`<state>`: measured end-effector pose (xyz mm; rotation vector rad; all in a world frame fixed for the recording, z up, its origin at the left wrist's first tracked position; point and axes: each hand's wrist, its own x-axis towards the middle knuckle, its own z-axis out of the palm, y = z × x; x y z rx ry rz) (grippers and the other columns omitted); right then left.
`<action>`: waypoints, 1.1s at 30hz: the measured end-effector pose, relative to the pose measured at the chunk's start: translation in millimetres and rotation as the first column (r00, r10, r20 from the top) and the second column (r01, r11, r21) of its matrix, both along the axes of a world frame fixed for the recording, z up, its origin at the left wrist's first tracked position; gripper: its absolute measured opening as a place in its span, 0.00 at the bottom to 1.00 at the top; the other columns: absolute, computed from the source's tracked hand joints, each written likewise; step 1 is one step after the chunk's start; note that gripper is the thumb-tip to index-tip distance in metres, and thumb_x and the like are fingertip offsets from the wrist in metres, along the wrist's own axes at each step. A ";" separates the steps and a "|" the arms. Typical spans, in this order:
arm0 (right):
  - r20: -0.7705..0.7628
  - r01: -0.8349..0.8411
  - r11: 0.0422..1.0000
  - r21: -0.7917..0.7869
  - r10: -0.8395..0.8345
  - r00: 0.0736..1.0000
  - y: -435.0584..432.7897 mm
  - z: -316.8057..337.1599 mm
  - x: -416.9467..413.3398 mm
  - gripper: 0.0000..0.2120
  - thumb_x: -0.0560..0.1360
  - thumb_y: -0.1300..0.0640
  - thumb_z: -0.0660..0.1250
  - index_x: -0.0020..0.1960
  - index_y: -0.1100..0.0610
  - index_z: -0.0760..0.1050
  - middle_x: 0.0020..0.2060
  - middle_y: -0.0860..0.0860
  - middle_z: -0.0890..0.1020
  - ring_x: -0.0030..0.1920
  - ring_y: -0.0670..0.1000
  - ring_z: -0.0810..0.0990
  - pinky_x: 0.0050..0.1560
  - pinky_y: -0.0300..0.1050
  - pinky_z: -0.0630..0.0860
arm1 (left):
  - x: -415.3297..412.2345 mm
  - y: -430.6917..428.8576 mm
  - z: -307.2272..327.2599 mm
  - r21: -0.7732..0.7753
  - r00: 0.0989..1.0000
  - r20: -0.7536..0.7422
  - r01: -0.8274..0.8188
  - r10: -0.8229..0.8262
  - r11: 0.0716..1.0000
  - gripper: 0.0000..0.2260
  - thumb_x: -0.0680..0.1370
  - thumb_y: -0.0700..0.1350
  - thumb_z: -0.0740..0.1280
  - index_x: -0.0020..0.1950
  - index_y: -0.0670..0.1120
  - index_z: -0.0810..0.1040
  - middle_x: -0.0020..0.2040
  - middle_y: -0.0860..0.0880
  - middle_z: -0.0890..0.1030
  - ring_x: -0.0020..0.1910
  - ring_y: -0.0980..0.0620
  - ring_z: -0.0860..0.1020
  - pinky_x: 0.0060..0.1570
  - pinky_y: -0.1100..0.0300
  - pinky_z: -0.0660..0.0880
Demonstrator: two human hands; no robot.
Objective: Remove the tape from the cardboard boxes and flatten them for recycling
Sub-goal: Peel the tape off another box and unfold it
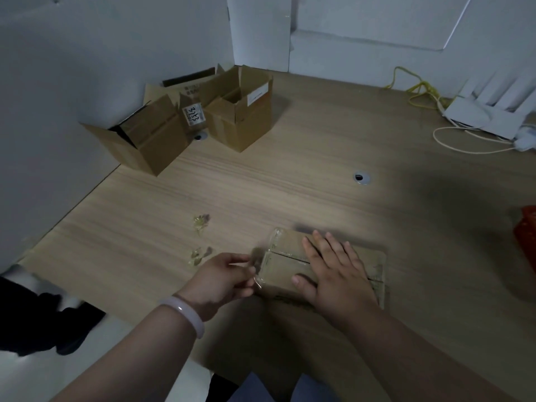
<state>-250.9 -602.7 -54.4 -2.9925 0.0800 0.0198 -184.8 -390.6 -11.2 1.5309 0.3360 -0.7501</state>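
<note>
Flattened brown cardboard box [290,268] lies near; right hand [336,271] presses it, fingers spread; left hand [223,278] pinches clear tape [268,261] at its left edge.

**Colours and surface patterns on the work table**

The table [290,184] was pale beige, marked with fine, straight wood-grain streaks. The flattened box [290,245], the left open box [150,140] and the right open box [240,123] were plain brown. The tape [268,256] and the tape scraps [201,223] were clear with a yellowish gleam. The label [193,114] was white with black handwritten digits. The bracelet [185,311] was milky pink-white, the yellow cable [420,88] bright, the router [487,111] white, and the grommet [361,178] silver with a dark centre.
</note>
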 end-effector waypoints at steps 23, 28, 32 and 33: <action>-0.016 -0.007 1.000 -0.014 0.007 1.000 0.4 1.0 -0.6 0.38 0.72 0.30 0.36 0.78 0.46 0.44 0.78 0.46 0.46 0.77 0.47 0.41 0.75 0.50 0.36 | 11.3 0.5 -1.7 0.579 0.598 0.693 -0.130 -0.402 0.805 0.14 0.68 0.47 0.77 0.43 0.53 0.72 0.31 0.55 0.78 0.32 0.62 0.76 0.32 0.71 0.70; -0.012 -0.017 1.000 -0.009 0.017 1.000 -0.2 0.9 -0.8 0.37 0.74 0.31 0.39 0.78 0.47 0.47 0.78 0.47 0.50 0.77 0.49 0.44 0.76 0.51 0.39 | 18.0 -2.1 -4.9 0.590 0.491 0.729 -0.100 -0.476 0.801 0.08 0.68 0.43 0.77 0.45 0.49 0.84 0.41 0.53 0.76 0.35 0.56 0.76 0.42 0.60 0.76; -0.005 -0.013 1.000 -0.026 0.013 1.000 0.8 2.7 -0.5 0.37 0.74 0.31 0.42 0.78 0.49 0.52 0.78 0.48 0.54 0.77 0.50 0.49 0.76 0.52 0.41 | 23.5 1.6 -7.8 0.641 0.428 0.711 -0.068 -0.557 0.765 0.06 0.70 0.44 0.76 0.46 0.48 0.86 0.52 0.51 0.74 0.46 0.54 0.74 0.51 0.63 0.71; -0.004 -0.012 1.000 -0.024 0.012 1.000 1.1 3.4 -0.2 0.37 0.74 0.32 0.42 0.78 0.49 0.53 0.77 0.49 0.55 0.77 0.50 0.50 0.76 0.52 0.42 | 24.0 1.5 -7.5 0.629 0.425 0.709 -0.020 -0.563 0.778 0.05 0.71 0.44 0.75 0.46 0.48 0.86 0.51 0.51 0.77 0.47 0.55 0.76 0.52 0.64 0.71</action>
